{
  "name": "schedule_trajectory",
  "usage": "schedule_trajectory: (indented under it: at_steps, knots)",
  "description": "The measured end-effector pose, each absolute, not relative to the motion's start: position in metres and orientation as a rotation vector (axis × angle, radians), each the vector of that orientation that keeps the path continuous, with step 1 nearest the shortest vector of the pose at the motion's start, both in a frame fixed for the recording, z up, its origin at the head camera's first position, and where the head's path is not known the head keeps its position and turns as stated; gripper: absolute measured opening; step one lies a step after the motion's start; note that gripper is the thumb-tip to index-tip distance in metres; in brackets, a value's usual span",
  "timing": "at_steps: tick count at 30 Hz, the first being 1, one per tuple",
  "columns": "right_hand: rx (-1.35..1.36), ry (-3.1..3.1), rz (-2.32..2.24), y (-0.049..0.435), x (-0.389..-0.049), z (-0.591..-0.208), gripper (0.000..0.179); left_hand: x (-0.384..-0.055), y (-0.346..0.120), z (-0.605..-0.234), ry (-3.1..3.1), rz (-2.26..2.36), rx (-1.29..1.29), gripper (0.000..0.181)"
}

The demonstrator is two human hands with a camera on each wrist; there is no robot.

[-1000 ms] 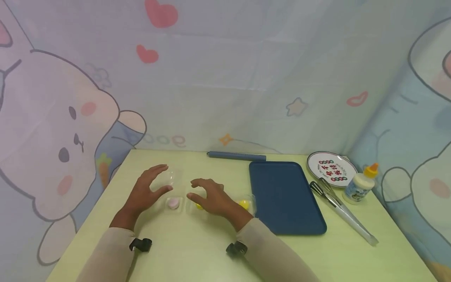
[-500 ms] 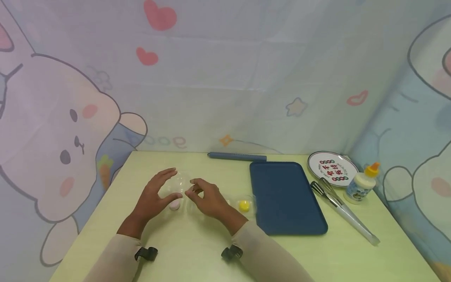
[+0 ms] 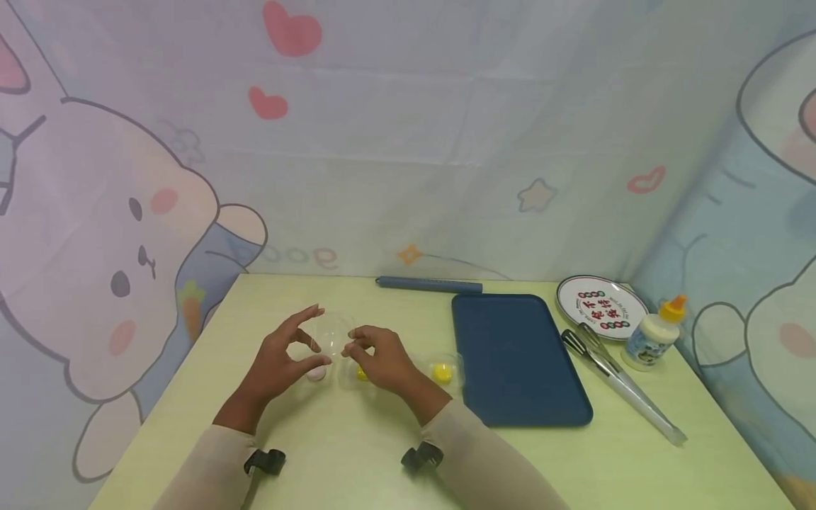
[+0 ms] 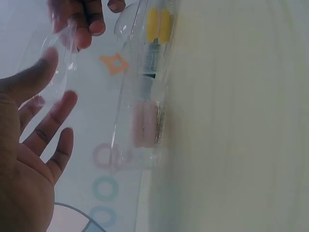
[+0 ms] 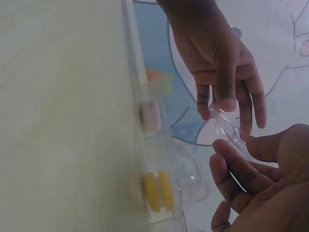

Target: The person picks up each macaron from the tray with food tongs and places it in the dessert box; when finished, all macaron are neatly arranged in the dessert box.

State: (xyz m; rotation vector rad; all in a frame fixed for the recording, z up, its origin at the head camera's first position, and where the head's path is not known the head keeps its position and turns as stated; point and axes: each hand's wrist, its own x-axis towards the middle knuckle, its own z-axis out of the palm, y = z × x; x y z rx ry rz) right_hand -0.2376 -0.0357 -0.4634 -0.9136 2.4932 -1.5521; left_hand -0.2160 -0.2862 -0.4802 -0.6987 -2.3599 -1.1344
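A clear plastic lid is up off the table between both hands. My left hand holds its left side between thumb and fingers. On its other side, the thumb and fingertips of my right hand pinch the edge. Just below the hands, a pink macaron and a yellow macaron sit in clear plastic packaging. Further right in the head view is another yellow macaron in a clear holder, partly behind my right forearm.
A dark blue tray lies right of the hands, with a grey-blue rod behind it. Metal tongs, a printed plate and a yellow-capped bottle stand or lie at the right. A patterned curtain hangs behind.
The left hand has moved right, bringing the clear lid along. The right hand's fingers have closed onto the lid's edge. In the last half second both hands barely moved.
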Motion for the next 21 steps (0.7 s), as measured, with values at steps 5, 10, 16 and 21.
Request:
schedule_trajectory:
  at_steps: [5,10,16,21]
  knots:
    - [-0.928,2.487,-1.552,-0.035,-0.239,-0.464,0.033,-0.217,-0.292,-0.479,-2.341,-1.135,-0.661,0.079]
    - [-0.915,2.48,-1.544,-0.034,-0.241,-0.466,0.033,-0.217,-0.294,-0.478,-2.362,-1.131,-0.623,0.073]
    - [-0.912,2.482,-1.548,-0.033,-0.243,-0.466,0.034,-0.217,-0.292,-0.474,-2.351,-1.116,-0.636,0.074]
    - [-0.949,2.508,-1.535,-0.033,-0.244,-0.461,0.043,-0.215,-0.292,-0.469,-2.383,-1.1,-0.587,0.071]
